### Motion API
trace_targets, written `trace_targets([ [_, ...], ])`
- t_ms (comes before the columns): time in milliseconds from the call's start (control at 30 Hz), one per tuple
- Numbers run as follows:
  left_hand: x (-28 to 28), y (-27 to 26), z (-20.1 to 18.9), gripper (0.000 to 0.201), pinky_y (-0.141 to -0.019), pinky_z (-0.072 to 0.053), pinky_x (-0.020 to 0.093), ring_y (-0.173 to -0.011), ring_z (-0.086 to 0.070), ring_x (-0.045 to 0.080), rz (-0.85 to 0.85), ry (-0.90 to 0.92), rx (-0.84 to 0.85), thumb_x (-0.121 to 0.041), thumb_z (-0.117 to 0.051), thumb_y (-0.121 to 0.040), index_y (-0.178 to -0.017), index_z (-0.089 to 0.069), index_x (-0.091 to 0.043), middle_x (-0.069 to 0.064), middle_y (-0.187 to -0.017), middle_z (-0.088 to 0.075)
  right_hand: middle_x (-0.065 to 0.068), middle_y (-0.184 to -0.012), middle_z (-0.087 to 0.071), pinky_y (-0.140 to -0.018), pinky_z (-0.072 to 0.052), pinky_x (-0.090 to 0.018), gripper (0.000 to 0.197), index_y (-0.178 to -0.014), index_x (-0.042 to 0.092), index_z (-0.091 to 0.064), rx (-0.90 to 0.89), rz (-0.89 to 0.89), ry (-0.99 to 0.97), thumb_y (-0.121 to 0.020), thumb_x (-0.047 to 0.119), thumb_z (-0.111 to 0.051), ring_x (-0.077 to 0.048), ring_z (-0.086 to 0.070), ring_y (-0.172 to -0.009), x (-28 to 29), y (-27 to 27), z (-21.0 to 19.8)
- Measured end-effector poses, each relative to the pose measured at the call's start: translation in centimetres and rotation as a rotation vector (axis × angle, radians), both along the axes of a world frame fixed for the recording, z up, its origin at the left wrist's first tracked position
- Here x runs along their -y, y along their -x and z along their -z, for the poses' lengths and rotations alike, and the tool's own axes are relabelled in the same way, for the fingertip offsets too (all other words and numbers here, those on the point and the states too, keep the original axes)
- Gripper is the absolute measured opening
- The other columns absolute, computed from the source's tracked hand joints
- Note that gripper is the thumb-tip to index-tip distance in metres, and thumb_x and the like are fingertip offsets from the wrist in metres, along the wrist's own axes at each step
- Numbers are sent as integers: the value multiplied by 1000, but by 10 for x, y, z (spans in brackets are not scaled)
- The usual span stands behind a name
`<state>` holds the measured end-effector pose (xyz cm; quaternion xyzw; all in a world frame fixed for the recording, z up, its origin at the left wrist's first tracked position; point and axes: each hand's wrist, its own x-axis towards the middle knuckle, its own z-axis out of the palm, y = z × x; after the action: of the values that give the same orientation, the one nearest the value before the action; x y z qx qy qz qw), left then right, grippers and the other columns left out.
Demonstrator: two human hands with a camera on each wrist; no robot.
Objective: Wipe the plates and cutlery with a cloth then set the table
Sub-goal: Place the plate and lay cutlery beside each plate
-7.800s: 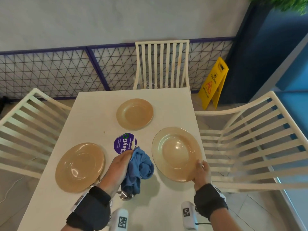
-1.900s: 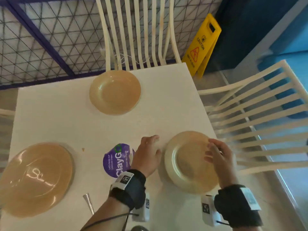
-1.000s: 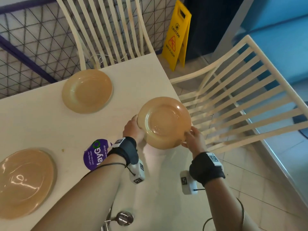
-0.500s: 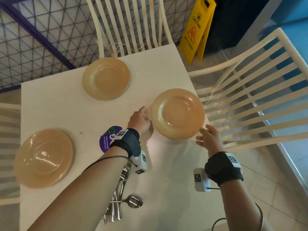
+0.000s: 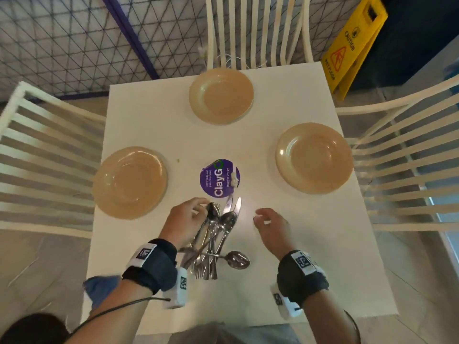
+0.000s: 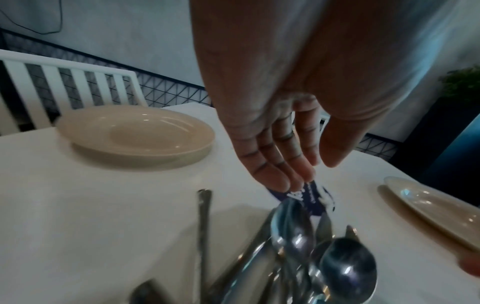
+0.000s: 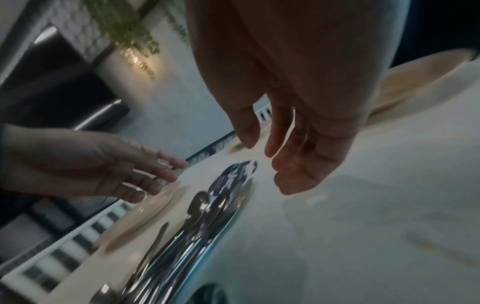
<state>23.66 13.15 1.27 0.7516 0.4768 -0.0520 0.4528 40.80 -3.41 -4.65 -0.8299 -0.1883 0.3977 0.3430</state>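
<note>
Three tan plates lie on the white table [image 5: 285,269]: one on the left [image 5: 129,182], one at the far side [image 5: 221,95], one on the right [image 5: 314,157]. A pile of spoons, forks and knives [image 5: 213,239] lies near the front middle. My left hand [image 5: 202,206] hovers over the pile's far end, and the left wrist view shows its fingers [image 6: 275,174] straight above the spoons [image 6: 293,228], gripping nothing. My right hand [image 5: 258,217] floats just right of the pile, fingers relaxed and empty [image 7: 262,148]. A blue cloth [image 5: 100,289] lies at the table's near left corner.
A round purple sticker [image 5: 219,178] marks the table's middle. White slatted chairs stand at the left [image 5: 44,150], far [image 5: 255,31] and right [image 5: 402,155] sides. A yellow caution sign [image 5: 352,43] stands on the floor at the back right, before a wire-mesh fence [image 5: 74,40].
Both hands have let go of the right plate, which now lies flat at the table's right side. They have drawn back toward me to the cutlery pile.
</note>
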Motion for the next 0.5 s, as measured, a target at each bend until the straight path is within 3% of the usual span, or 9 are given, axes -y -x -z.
trace_targets([
  [100,13,37,5,25,-90,-53,30,-95,-67,10,-39,32,-22,-25,-57,-102,-124,-68,-27,-5,-107,-68,-3,-108,-68,-89,-48,-31,27,-118,18,-67,14,-91,73,-93,28,-64,-21,-62,-97,-27,27,5],
  [233,26,76,9,27,-90,-52,28,-95,-68,13,-23,46,-22,-28,-53,-103,-126,-68,-26,-6,-111,-69,-7,-116,-69,-92,-52,-37,25,-114,19,-69,36,-128,151,-92,25,-60,-26,-64,-103,-50,46,9],
  [367,31,105,12,28,-87,-49,24,-98,-67,12,23,73,-36,-27,-49,-104,-126,-67,-27,-7,-111,-72,-8,-101,-75,-83,-56,-34,21,-95,21,-75,61,-61,178,-93,17,-55,-27,-68,-88,-55,52,5],
  [500,31,120,17,28,-89,-47,24,-99,-64,13,72,88,-53,-25,-53,-103,-128,-65,-27,-5,-117,-70,-9,-92,-76,-81,-61,-46,21,-89,20,-77,88,-33,155,-91,12,-57,-33,-72,-83,-49,57,-3],
])
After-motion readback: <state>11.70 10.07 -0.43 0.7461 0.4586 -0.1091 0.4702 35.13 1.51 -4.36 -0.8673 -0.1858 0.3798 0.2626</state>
